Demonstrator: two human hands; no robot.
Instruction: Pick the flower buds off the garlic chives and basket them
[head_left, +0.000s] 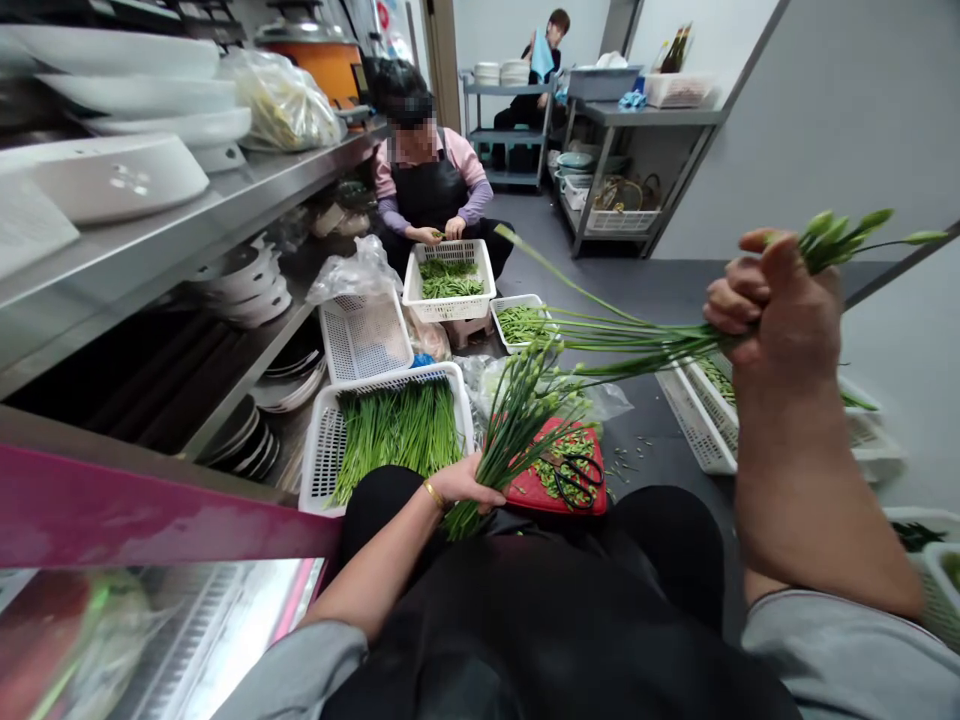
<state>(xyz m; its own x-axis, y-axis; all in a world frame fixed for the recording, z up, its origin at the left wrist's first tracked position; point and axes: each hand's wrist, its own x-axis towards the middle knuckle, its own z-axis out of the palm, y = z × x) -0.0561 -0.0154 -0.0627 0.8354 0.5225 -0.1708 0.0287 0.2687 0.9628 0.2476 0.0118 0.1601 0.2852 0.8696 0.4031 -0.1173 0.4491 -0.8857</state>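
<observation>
My left hand (476, 485) is wrapped round a thick bunch of green flower stalks (517, 410), low in front of my lap. Raised at the right, my right hand (780, 300) grips a smaller bundle of long stalks (645, 340) just below its buds, the stems trailing left towards the bunch. Beneath lies a red board (529, 492) strewn with cut buds, with black-handled scissors (576, 480) on top. A white basket (319, 450) of long green stalks stands left of my left hand.
Ahead, a seated person (431, 190) handles greens over a white basket (450, 305). An empty-looking basket (366, 335) and a small basket of green pieces (525, 325) stand nearby. Steel shelving (247, 200) with dishes runs along the left; more baskets (697, 430) are at the right.
</observation>
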